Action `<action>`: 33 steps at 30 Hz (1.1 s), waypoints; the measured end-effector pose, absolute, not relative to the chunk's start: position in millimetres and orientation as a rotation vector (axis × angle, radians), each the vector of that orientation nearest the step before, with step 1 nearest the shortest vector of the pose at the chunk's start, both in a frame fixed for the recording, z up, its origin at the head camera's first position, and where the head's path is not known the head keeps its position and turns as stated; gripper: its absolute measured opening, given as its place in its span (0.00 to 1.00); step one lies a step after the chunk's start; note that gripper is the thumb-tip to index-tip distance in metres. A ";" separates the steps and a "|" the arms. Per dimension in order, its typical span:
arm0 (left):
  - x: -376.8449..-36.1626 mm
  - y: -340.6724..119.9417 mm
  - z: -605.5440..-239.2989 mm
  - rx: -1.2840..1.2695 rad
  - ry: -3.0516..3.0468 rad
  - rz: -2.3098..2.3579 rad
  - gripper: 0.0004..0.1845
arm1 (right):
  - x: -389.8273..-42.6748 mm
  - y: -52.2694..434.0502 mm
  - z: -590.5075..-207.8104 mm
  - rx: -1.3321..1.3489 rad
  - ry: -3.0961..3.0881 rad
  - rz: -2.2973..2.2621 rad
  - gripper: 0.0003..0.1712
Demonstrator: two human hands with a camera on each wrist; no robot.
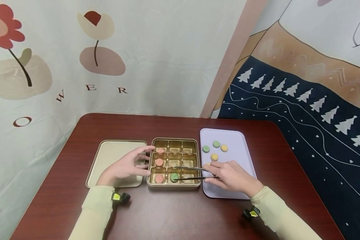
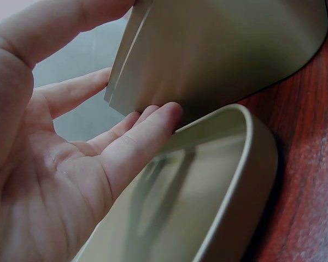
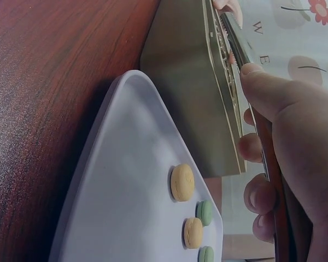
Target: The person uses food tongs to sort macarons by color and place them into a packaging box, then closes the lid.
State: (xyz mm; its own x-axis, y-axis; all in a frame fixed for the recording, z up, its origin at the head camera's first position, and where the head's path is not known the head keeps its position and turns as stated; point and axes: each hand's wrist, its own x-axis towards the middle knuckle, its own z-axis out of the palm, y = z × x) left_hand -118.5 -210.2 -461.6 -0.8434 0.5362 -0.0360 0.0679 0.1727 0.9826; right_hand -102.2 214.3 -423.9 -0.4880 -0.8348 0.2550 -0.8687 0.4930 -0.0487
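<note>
A gold box [image 1: 174, 187] divided into compartments stands mid-table. Pink macarons [image 1: 159, 162] sit in its left column, and a green macaron [image 1: 174, 177] lies in the front middle compartment. My left hand [image 1: 126, 166] rests against the box's left side, fingers spread; in the left wrist view, fingertips [image 2: 172, 114] meet the wall. My right hand [image 1: 232, 176] grips metal tongs [image 1: 192, 178], which reach over the box from the right. Their arms stand apart, the nearer tip at the green macaron; whether it touches is unclear.
A lilac tray [image 1: 228, 191] right of the box carries green macarons [image 1: 216, 144] and yellow macarons [image 1: 214, 157], one partly behind my right hand. To the left lies a shallow gold lid or tray [image 1: 108, 160]. A curtain [image 1: 168, 66] hangs behind the table [image 1: 174, 216].
</note>
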 end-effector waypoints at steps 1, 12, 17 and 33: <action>-118.4 -210.3 -461.6 0.575 2.083 1.712 0.53 | -102.3 214.5 -424.1 1.467 -2.540 0.253 0.20; -118.0 -210.0 -461.7 0.575 2.083 1.717 0.52 | -102.9 220.8 -426.2 1.413 -2.541 0.301 0.21; -118.0 -210.3 -461.5 0.560 2.080 1.713 0.54 | -102.2 226.3 -421.8 1.382 -2.563 0.330 0.22; -119.2 -210.3 -461.8 0.546 2.072 1.715 0.54 | -103.2 265.1 -416.7 1.071 -2.787 0.414 0.26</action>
